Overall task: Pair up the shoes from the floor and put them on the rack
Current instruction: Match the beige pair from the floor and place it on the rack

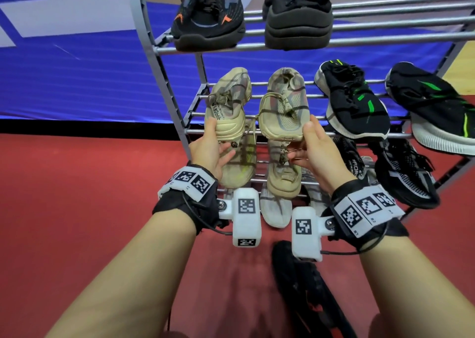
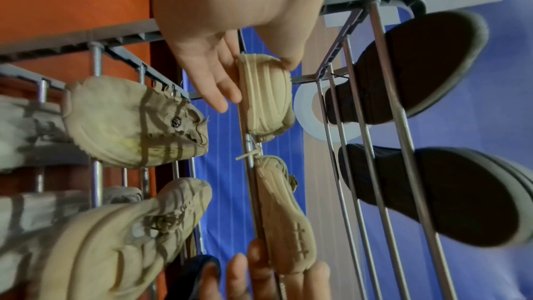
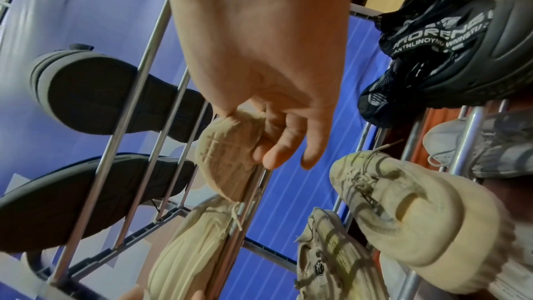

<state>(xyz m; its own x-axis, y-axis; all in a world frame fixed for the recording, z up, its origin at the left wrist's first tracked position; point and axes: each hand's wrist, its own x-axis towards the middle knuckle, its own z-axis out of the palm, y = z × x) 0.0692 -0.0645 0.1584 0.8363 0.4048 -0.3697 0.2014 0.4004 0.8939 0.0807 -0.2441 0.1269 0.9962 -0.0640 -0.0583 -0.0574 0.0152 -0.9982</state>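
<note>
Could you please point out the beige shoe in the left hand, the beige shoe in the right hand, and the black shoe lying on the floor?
Left beige shoe [image 1: 228, 101], head view: on its laced upper.
Right beige shoe [image 1: 284, 111], head view: on its toe mesh.
Black shoe on the floor [image 1: 305, 286], head view: on its dark upper.

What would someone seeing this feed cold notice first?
Two beige sneakers, one gripped at the heel by the left hand and one by the right hand, being set side by side on the middle tier of the metal rack. Right of them lies a black pair with green stripes; one black shoe is on the red floor.
</note>
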